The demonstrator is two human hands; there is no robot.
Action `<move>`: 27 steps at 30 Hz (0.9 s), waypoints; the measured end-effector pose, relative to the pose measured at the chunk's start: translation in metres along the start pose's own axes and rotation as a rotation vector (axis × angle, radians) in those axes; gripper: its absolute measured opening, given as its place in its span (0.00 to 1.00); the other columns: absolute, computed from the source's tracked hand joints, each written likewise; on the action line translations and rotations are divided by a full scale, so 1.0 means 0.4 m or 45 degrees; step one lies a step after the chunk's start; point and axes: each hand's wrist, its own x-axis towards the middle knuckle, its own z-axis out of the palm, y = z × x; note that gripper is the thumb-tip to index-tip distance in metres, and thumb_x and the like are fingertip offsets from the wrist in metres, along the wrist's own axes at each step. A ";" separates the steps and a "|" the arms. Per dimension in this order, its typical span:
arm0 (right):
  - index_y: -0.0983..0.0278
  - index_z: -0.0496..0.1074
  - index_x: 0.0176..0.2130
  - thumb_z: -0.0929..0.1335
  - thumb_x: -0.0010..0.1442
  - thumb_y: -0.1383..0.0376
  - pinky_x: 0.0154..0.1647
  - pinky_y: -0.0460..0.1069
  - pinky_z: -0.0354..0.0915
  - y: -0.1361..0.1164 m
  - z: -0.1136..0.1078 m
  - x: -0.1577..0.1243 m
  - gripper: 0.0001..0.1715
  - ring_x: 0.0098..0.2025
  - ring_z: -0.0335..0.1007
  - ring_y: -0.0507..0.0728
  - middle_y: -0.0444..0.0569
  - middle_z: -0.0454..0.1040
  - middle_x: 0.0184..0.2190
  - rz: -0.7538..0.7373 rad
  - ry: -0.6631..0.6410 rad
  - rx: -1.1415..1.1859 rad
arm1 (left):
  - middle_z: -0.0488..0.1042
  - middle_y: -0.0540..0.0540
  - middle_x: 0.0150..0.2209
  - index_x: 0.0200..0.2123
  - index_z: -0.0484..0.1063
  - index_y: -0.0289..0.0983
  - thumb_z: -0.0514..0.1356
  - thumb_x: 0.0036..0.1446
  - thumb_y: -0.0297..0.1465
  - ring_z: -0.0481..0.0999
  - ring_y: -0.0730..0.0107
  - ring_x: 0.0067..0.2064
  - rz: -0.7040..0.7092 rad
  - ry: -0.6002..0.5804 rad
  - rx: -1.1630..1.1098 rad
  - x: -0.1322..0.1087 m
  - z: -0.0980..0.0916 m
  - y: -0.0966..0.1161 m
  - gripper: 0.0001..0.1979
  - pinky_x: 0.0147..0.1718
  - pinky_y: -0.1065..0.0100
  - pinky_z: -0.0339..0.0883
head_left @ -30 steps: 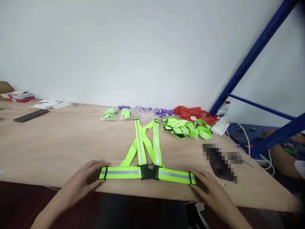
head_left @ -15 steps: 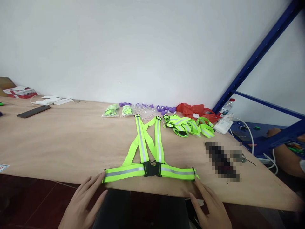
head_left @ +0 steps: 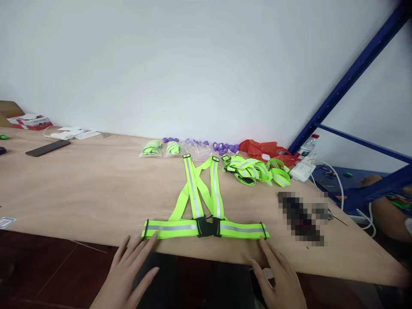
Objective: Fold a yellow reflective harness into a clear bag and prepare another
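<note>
A neon-yellow reflective safety harness [head_left: 206,201] lies flat on the wooden table [head_left: 90,193], its waist belt along the near edge, joined by a black buckle [head_left: 208,227]. Two grey-striped shoulder straps run away from me. My left hand [head_left: 128,270] is spread, fingertips at the belt's left end. At the belt's right end, my right hand [head_left: 278,277] is also spread, one fingertip touching it. Neither hand holds anything.
A pile of more neon harnesses [head_left: 254,169], two bagged ones [head_left: 161,148], purple clips [head_left: 222,148] and a red bag [head_left: 267,150] sit at the back. A dark phone [head_left: 48,147] lies far left. A blue rack frame [head_left: 347,81], white charger [head_left: 302,171] and another person's arm [head_left: 386,210] are at right.
Both hands slid back off the belt ends toward me and opened flat. The belt now lies straighter along the table edge. The view tilted slightly.
</note>
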 end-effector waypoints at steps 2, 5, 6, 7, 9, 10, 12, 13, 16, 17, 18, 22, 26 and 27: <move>0.57 0.61 0.67 0.58 0.68 0.45 0.56 0.64 0.67 -0.023 -0.001 0.010 0.36 0.58 0.70 0.68 0.54 0.73 0.58 0.085 -0.062 -0.045 | 0.70 0.47 0.63 0.73 0.42 0.48 0.53 0.68 0.42 0.68 0.52 0.64 -0.056 -0.024 0.005 0.014 0.016 0.011 0.36 0.64 0.47 0.59; 0.59 0.58 0.69 0.57 0.66 0.43 0.60 0.66 0.62 -0.057 -0.005 0.027 0.40 0.62 0.65 0.69 0.55 0.71 0.61 0.172 -0.151 -0.077 | 0.72 0.44 0.61 0.73 0.40 0.47 0.53 0.68 0.43 0.68 0.49 0.64 -0.134 -0.039 0.029 0.036 0.041 0.028 0.36 0.64 0.44 0.56; 0.59 0.58 0.69 0.57 0.66 0.42 0.61 0.66 0.61 -0.066 -0.007 0.033 0.41 0.64 0.63 0.70 0.56 0.70 0.62 0.196 -0.177 -0.085 | 0.72 0.43 0.61 0.74 0.40 0.47 0.53 0.68 0.43 0.68 0.48 0.64 -0.148 -0.039 0.036 0.043 0.048 0.033 0.37 0.64 0.43 0.55; 0.60 0.59 0.68 0.57 0.65 0.41 0.62 0.67 0.59 -0.074 -0.009 0.038 0.42 0.65 0.62 0.70 0.56 0.69 0.63 0.221 -0.196 -0.093 | 0.73 0.43 0.60 0.74 0.39 0.47 0.53 0.68 0.43 0.67 0.48 0.64 -0.157 -0.042 0.040 0.050 0.053 0.037 0.37 0.64 0.43 0.53; 0.60 0.59 0.68 0.59 0.63 0.40 0.64 0.68 0.57 -0.083 -0.013 0.049 0.44 0.67 0.59 0.71 0.57 0.67 0.64 0.275 -0.226 -0.099 | 0.74 0.42 0.59 0.74 0.39 0.46 0.52 0.68 0.44 0.65 0.48 0.65 -0.170 -0.048 0.037 0.064 0.058 0.043 0.37 0.65 0.43 0.51; 0.61 0.59 0.68 0.59 0.62 0.39 0.64 0.68 0.56 -0.084 -0.015 0.054 0.45 0.67 0.58 0.71 0.57 0.67 0.64 0.301 -0.233 -0.094 | 0.74 0.42 0.57 0.74 0.39 0.46 0.52 0.68 0.44 0.65 0.48 0.65 -0.179 -0.055 0.031 0.071 0.059 0.044 0.37 0.65 0.43 0.50; 0.60 0.59 0.68 0.60 0.62 0.40 0.64 0.68 0.55 -0.077 -0.019 0.067 0.45 0.67 0.57 0.71 0.56 0.67 0.64 0.342 -0.216 -0.052 | 0.77 0.43 0.53 0.74 0.39 0.46 0.52 0.68 0.44 0.65 0.48 0.65 -0.207 -0.079 0.009 0.084 0.056 0.045 0.36 0.64 0.42 0.51; 0.60 0.59 0.68 0.61 0.62 0.40 0.64 0.68 0.56 -0.070 -0.021 0.074 0.44 0.67 0.58 0.71 0.56 0.67 0.64 0.354 -0.193 -0.011 | 0.78 0.43 0.50 0.74 0.39 0.46 0.51 0.68 0.44 0.66 0.48 0.64 -0.221 -0.093 -0.008 0.090 0.054 0.044 0.36 0.64 0.42 0.51; 0.60 0.58 0.68 0.60 0.65 0.43 0.60 0.65 0.62 -0.041 -0.029 0.099 0.40 0.63 0.64 0.69 0.56 0.68 0.63 0.389 -0.109 0.140 | 0.79 0.44 0.44 0.73 0.41 0.46 0.51 0.68 0.44 0.71 0.48 0.60 -0.247 -0.120 -0.056 0.107 0.047 0.038 0.35 0.62 0.42 0.53; 0.61 0.59 0.68 0.60 0.66 0.44 0.59 0.65 0.63 -0.032 -0.032 0.107 0.40 0.62 0.65 0.69 0.56 0.69 0.62 0.399 -0.096 0.180 | 0.79 0.44 0.43 0.73 0.42 0.46 0.51 0.68 0.44 0.72 0.48 0.59 -0.245 -0.116 -0.065 0.111 0.045 0.035 0.35 0.62 0.42 0.54; 0.61 0.59 0.68 0.59 0.66 0.44 0.59 0.64 0.63 -0.025 -0.035 0.114 0.39 0.62 0.65 0.69 0.57 0.69 0.62 0.402 -0.096 0.208 | 0.79 0.44 0.43 0.73 0.43 0.46 0.52 0.68 0.44 0.72 0.49 0.58 -0.242 -0.110 -0.071 0.115 0.044 0.032 0.35 0.62 0.42 0.54; 0.60 0.62 0.66 0.59 0.67 0.45 0.60 0.66 0.62 -0.019 -0.041 0.123 0.37 0.63 0.63 0.69 0.57 0.69 0.62 0.368 -0.149 0.207 | 0.79 0.43 0.46 0.73 0.42 0.45 0.52 0.68 0.44 0.71 0.48 0.60 -0.251 -0.099 -0.083 0.123 0.047 0.024 0.35 0.62 0.43 0.55; 0.59 0.63 0.65 0.60 0.66 0.45 0.59 0.65 0.64 -0.015 -0.035 0.102 0.36 0.62 0.65 0.69 0.55 0.70 0.61 0.358 -0.107 0.213 | 0.72 0.40 0.60 0.74 0.36 0.44 0.52 0.68 0.45 0.64 0.47 0.66 -0.251 -0.057 -0.071 0.126 0.057 0.023 0.39 0.63 0.44 0.55; 0.59 0.64 0.65 0.60 0.66 0.46 0.59 0.64 0.65 -0.009 -0.034 0.095 0.35 0.62 0.66 0.68 0.55 0.71 0.61 0.337 -0.087 0.229 | 0.70 0.39 0.62 0.74 0.35 0.43 0.52 0.68 0.46 0.62 0.47 0.67 -0.246 -0.048 -0.061 0.126 0.058 0.024 0.40 0.63 0.45 0.54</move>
